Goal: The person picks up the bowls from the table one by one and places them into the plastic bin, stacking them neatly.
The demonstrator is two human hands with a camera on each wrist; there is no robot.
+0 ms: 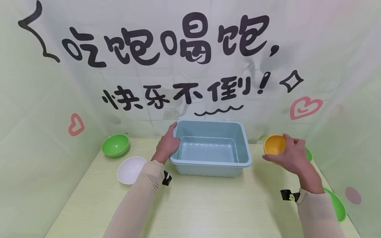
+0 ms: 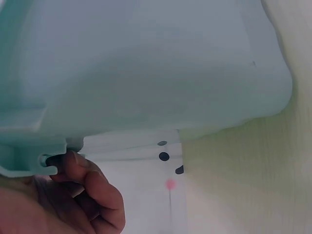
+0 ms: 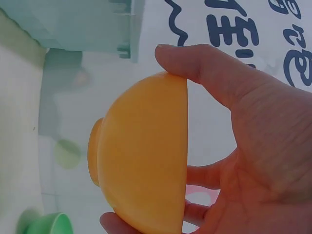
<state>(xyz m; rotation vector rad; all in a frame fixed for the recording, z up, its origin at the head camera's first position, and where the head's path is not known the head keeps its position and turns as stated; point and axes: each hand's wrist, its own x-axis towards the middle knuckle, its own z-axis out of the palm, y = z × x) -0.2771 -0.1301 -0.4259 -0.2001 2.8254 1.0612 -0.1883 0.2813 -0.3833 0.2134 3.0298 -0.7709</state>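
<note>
The lettered backdrop [image 1: 157, 74] shuts off movement just behind the tub [image 1: 208, 169]. The table [image 1: 208, 205] gives its widest open room in front of the tub, with a narrower gap on the tub's right. The tub stands upright, nothing visible inside; the left grip [image 1: 168, 144] is curled on its left rim. A green bowl [image 1: 115, 145] lies left of the tub, and a white bowl [image 1: 131, 170] nearer the tub's left front corner. Two others, both partly hidden, sit right of the tub by the table's right edge. Smallest seems the yellow bowl [image 1: 274, 145], right of the tub and apart from it, apparently off the table, held at its rim by the right grip [image 1: 293, 155]. The step in hand looks like carrying this bowl with the tub steadied; the next move probably calls for clearing the tub's raised right rim.
</note>
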